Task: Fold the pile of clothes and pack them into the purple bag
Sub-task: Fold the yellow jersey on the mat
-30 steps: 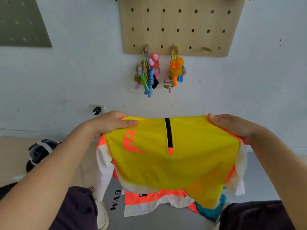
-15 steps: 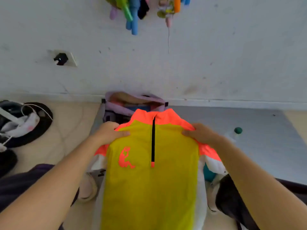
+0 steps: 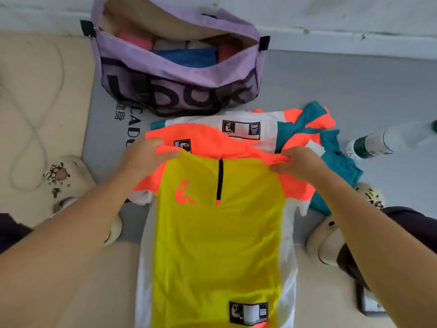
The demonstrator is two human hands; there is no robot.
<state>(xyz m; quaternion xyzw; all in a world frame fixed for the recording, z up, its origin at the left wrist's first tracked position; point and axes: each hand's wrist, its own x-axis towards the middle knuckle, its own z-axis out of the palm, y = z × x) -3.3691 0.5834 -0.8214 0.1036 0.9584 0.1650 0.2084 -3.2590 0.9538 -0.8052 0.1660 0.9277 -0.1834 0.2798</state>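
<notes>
A yellow jersey with orange shoulders and a black zip lies spread lengthwise in front of me. My left hand grips its left shoulder and my right hand pinches its right shoulder. Beneath and beyond it lies a pile of clothes in white, orange and teal. The purple bag stands open at the top, against the wall, with folded pink and blue clothes inside.
A clear water bottle lies on the grey mat to the right. Cream clogs sit left and right of the jersey. A white cord loops over the beige floor at the left. A dark device lies at the lower right.
The jersey came down from being held up against the wall and now lies spread out flat. My view tilted down, bringing the whole bag and pile into sight. Both hands kept their hold on the shoulders.
</notes>
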